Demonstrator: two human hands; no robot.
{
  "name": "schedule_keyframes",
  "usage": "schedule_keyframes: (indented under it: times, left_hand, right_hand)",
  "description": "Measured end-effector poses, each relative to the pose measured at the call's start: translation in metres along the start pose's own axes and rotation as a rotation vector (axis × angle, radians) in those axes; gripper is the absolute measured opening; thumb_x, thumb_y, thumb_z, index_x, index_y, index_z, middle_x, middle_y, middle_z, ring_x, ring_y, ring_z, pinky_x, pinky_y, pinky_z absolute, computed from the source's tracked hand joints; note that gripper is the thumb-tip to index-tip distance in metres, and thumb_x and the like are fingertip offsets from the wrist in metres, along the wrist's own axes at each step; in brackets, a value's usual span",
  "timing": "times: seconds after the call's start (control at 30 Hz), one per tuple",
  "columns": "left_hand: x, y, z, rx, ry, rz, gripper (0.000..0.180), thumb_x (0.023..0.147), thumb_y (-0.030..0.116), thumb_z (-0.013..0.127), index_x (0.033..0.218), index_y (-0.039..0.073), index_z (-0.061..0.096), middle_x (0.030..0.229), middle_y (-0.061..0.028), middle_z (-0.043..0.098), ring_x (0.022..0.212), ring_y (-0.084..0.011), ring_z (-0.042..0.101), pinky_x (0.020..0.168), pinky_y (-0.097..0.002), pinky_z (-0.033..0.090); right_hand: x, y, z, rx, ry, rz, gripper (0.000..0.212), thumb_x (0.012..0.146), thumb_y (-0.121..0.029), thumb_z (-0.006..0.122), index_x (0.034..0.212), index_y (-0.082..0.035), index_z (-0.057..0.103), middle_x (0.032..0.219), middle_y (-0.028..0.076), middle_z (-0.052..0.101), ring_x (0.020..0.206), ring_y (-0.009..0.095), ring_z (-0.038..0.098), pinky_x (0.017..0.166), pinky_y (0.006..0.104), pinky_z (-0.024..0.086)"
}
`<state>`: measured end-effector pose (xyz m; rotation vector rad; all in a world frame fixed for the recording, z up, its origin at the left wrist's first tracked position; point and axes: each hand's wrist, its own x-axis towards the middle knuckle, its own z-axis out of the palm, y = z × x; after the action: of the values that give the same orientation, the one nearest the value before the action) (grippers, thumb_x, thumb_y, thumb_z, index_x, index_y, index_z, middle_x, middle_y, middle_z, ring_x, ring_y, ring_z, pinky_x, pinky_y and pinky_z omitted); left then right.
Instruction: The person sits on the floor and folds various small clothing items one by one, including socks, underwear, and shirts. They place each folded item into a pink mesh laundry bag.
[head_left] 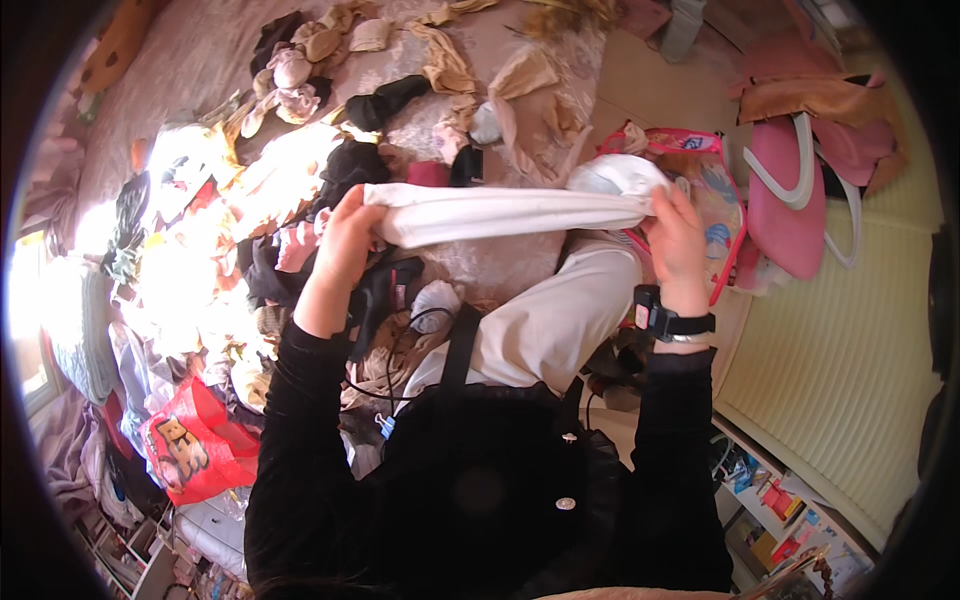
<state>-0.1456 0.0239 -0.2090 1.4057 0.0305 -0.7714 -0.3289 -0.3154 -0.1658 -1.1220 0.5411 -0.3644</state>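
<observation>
White garment (500, 212) is stretched taut between both hands above the cluttered bed (190, 60). The left hand (345, 235) has its grip closed on one end, the right hand (675, 240) pinching the other shut. Below the left grip lies a red plastic bag (195, 440) with a cartoon print; just right of the right grip sits a clear pink-trimmed bag (715, 190).

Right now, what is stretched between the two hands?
In the head view, a white cloth runs from the left hand to the right hand.
</observation>
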Motion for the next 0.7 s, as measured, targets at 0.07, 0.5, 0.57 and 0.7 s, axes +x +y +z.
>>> schedule_keyframes:
  times: [0.07,0.5,0.57,0.7]
  left_hand:
    - [-0.017,-0.004,0.0,0.288,-0.12,0.056,0.021,0.082,0.005,0.05,0.102,0.004,0.054,0.078,-0.0022,0.058,0.073,-0.0091,0.053,0.063,-0.0242,0.045]
    - [-0.002,0.01,-0.081,1.202,0.287,0.266,0.022,0.072,0.01,0.066,0.093,0.007,0.064,0.089,-0.0122,0.064,0.081,-0.0269,0.062,0.073,-0.0371,0.049]
    - [-0.01,0.021,-0.081,0.615,0.273,0.241,0.019,0.079,0.008,0.065,0.097,0.003,0.064,0.081,-0.0072,0.066,0.075,-0.0196,0.064,0.067,-0.0306,0.049]
    - [-0.033,0.049,-0.051,-0.339,-0.092,0.077,0.033,0.089,0.009,0.054,0.12,0.0,0.052,0.107,-0.0107,0.062,0.095,-0.0208,0.063,0.081,-0.0326,0.051]
  right_hand:
    - [-0.009,-0.003,0.004,0.098,0.032,-0.044,0.029,0.093,-0.011,0.051,0.119,0.001,0.052,0.103,0.009,0.062,0.094,0.016,0.059,0.087,0.0299,0.045]
    - [-0.056,0.036,0.121,-1.01,-0.75,0.046,0.03,0.081,-0.017,0.063,0.105,0.001,0.058,0.1,0.012,0.061,0.092,0.027,0.06,0.079,0.0317,0.046]
    - [-0.053,0.029,0.131,-0.922,-0.714,0.084,0.031,0.08,-0.014,0.065,0.107,0.0,0.058,0.103,0.012,0.062,0.095,0.024,0.061,0.081,0.0329,0.047]
    - [-0.042,0.02,0.154,-0.68,-0.594,-0.022,0.054,0.076,-0.009,0.072,0.124,-0.003,0.047,0.115,0.011,0.058,0.109,0.022,0.055,0.088,0.0334,0.045]
